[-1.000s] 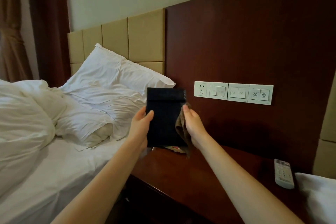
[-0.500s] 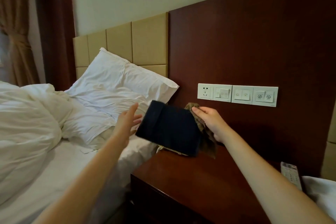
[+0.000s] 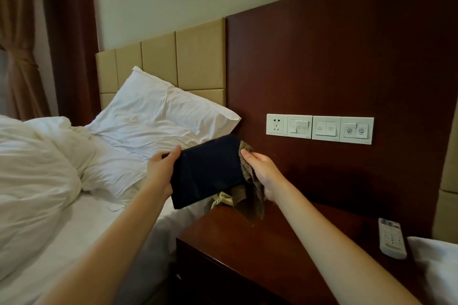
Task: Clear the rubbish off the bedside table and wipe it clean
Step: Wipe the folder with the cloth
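A flat black folder (image 3: 207, 171) is held tilted in the air over the back left corner of the dark wooden bedside table (image 3: 260, 250). My left hand (image 3: 162, 171) grips its left edge, thumb on top. My right hand (image 3: 261, 172) holds a brown cloth (image 3: 250, 188) against the folder's right edge; the cloth hangs down toward the table. Behind and below the folder a cream telephone (image 3: 223, 199) with a coiled cord shows partly.
A white remote control (image 3: 392, 238) lies at the table's right edge beside white bedding (image 3: 436, 262). A bed with a white pillow (image 3: 158, 119) and duvet (image 3: 32, 168) is on the left. Wall switches and a socket (image 3: 319, 129) sit on the wood panel.
The folder went from upright in both hands to tilted in the right hand alone, left hand off it. Now my left hand grips its left edge again.
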